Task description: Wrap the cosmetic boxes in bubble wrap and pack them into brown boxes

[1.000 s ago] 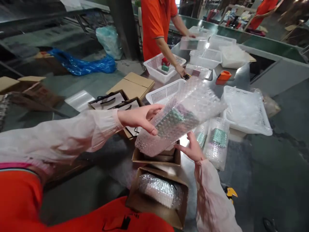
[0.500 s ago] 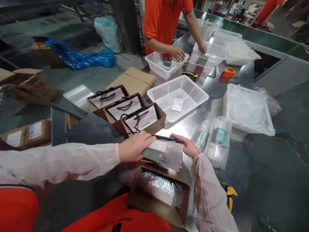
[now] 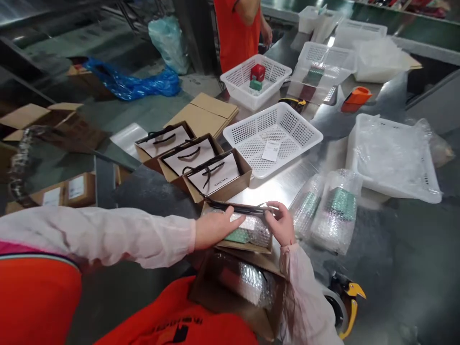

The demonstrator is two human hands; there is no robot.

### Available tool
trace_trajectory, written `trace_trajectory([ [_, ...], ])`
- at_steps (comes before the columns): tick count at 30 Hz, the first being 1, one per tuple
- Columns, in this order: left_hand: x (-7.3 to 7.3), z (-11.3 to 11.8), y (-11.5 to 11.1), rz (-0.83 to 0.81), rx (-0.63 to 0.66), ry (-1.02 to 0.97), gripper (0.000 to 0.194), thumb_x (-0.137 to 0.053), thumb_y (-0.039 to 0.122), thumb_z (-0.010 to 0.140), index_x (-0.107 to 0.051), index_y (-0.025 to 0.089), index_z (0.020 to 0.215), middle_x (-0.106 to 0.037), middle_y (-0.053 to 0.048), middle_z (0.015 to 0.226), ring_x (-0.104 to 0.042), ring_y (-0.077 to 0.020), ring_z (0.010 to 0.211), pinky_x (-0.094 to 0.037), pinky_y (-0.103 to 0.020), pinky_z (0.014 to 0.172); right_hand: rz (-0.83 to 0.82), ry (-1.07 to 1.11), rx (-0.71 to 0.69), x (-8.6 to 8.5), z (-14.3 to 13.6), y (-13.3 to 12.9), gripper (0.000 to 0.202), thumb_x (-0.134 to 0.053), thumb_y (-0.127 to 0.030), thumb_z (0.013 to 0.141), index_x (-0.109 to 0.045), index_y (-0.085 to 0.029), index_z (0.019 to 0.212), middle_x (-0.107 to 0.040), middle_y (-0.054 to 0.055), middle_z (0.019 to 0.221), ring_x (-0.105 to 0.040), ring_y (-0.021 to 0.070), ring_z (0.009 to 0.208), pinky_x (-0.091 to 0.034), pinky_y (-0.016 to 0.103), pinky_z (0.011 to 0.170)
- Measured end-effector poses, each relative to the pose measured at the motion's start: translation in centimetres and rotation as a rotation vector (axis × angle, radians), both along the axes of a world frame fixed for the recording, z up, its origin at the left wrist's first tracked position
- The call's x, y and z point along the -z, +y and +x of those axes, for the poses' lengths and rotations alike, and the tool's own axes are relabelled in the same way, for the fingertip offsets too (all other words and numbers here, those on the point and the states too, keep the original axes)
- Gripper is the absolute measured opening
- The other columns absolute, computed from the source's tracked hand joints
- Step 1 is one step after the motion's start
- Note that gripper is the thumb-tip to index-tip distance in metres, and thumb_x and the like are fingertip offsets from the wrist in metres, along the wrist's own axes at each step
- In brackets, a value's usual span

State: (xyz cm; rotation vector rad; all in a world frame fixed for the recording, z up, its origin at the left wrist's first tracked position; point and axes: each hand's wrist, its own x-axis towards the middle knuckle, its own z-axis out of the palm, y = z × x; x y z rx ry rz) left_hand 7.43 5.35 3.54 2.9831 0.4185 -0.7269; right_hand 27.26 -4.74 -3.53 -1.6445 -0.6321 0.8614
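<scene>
A bubble-wrapped package [image 3: 257,235] with a green part lies in a small open cardboard box [image 3: 247,247] in front of me. Along the box's far side runs a black bag handle [image 3: 247,209]. My left hand [image 3: 215,230] rests over the left end of the package, thumb and finger spread, touching it and the handle. At the handle's right end, my right hand [image 3: 283,225] is closed in a pinch on it. Nearer my body stands another open box [image 3: 247,321] with a clear bubble-wrapped package [image 3: 244,280] inside.
Boxes holding white paper bags [image 3: 217,177] stand at the left, beside a white basket [image 3: 235,132] with a label. Two wrapped packages [image 3: 338,211] lie right, near a basket of plastic bags [image 3: 395,191]. A tape dispenser [image 3: 354,306] is lower right. A co-worker [image 3: 237,38] stands behind.
The package has gone down into the box. My right fingers have curled onto the handle, and my left hand has shifted slightly. The co-worker's hands have left the baskets.
</scene>
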Motion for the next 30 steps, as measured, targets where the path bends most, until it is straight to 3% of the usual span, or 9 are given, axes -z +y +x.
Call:
trace_trajectory([
  [6,3.3,1.1,0.8,-0.172,-0.104,0.089,0.061,-0.043,0.006,0.094,-0.043,0.032,0.149,-0.059,-0.017,0.123,-0.071,-0.0230,0.076,-0.055,-0.032,0.066,-0.030,-0.090,-0.063,0.2,0.5,-0.1,0.027,-0.064,-0.040,0.072,-0.070,-0.020,0.088,-0.075,0.007,0.095,-0.068,0.0211,0.084,-0.054,0.031,0.067],
  [10,2.8,1.5,1.8,-0.227,-0.057,0.087,0.055,-0.045,0.011,0.094,-0.047,0.030,0.145,-0.060,-0.016,0.121,-0.070,-0.0231,0.075,-0.055,-0.033,0.067,-0.045,-0.094,-0.071,-0.1,0.8,0.4,0.029,-0.065,-0.044,0.070,-0.071,-0.019,0.086,-0.074,0.007,0.090,-0.067,0.0212,0.081,-0.054,0.032,0.066],
  [14,1.8,1.1,1.5,-0.161,-0.036,-0.038,0.046,-0.040,0.007,0.093,-0.053,0.011,0.136,-0.065,-0.020,0.116,-0.069,-0.0287,0.093,-0.057,-0.040,0.078,-0.061,-0.100,-0.081,-0.3,0.9,0.4,0.030,-0.065,-0.043,0.070,-0.072,-0.019,0.084,-0.074,0.007,0.087,-0.067,0.0222,0.081,-0.055,0.034,0.070],
  [17,2.6,1.4,1.0,-0.123,-0.086,-0.129,0.043,-0.041,0.001,0.090,-0.056,0.001,0.131,-0.062,-0.027,0.126,-0.064,-0.0310,0.112,-0.054,-0.043,0.093,-0.045,-0.130,-0.090,0.2,0.9,0.4,0.030,-0.064,-0.044,0.071,-0.072,-0.019,0.086,-0.074,0.007,0.089,-0.067,0.0222,0.083,-0.056,0.035,0.072],
  [20,3.2,1.6,0.9,-0.185,-0.092,-0.084,0.041,-0.048,0.000,0.086,-0.059,-0.001,0.126,-0.060,-0.027,0.131,-0.063,-0.0292,0.113,-0.053,-0.039,0.093,-0.050,-0.204,-0.130,0.5,1.1,0.3,0.030,-0.061,-0.042,0.077,-0.072,-0.019,0.093,-0.074,0.007,0.092,-0.066,0.0210,0.082,-0.055,0.033,0.071],
  [22,2.6,1.3,0.9,-0.185,-0.041,-0.108,0.040,-0.049,0.003,0.088,-0.060,0.002,0.126,-0.060,-0.024,0.133,-0.063,-0.0269,0.111,-0.052,-0.037,0.090,-0.019,-0.387,-0.163,-0.2,1.2,0.1,0.032,-0.056,-0.036,0.082,-0.072,-0.018,0.103,-0.072,0.009,0.099,-0.065,0.0212,0.085,-0.053,0.034,0.071],
  [25,0.7,0.5,1.0,-0.055,0.041,-0.199,0.031,-0.041,0.010,0.097,-0.066,0.007,0.115,-0.068,-0.018,0.114,-0.061,-0.0254,0.101,-0.050,-0.038,0.082,0.005,-0.921,-0.308,-2.8,1.0,0.1,0.033,-0.053,-0.022,0.088,-0.071,-0.023,0.115,-0.068,0.010,0.112,-0.058,0.0243,0.097,-0.047,0.038,0.079],
  [27,-0.4,0.1,1.2,0.078,0.060,-0.167,0.032,-0.040,0.010,0.098,-0.071,0.009,0.103,-0.069,-0.018,0.099,-0.060,-0.0270,0.098,-0.047,-0.040,0.079,-0.069,-1.235,-0.512,-4.8,0.2,0.2,0.030,-0.052,-0.017,0.092,-0.074,-0.025,0.111,-0.068,0.010,0.109,-0.054,0.0253,0.098,-0.042,0.039,0.079],
  [30,-0.8,0.0,1.7,0.208,0.052,0.019,0.025,-0.052,0.006,0.090,-0.075,0.008,0.097,-0.070,-0.021,0.101,-0.059,-0.0312,0.102,-0.045,-0.043,0.081,-0.296,-1.437,-0.729,-6.8,-1.9,0.5,0.029,-0.049,-0.014,0.093,-0.077,-0.019,0.096,-0.068,0.013,0.109,-0.051,0.0266,0.095,-0.038,0.040,0.073],
])
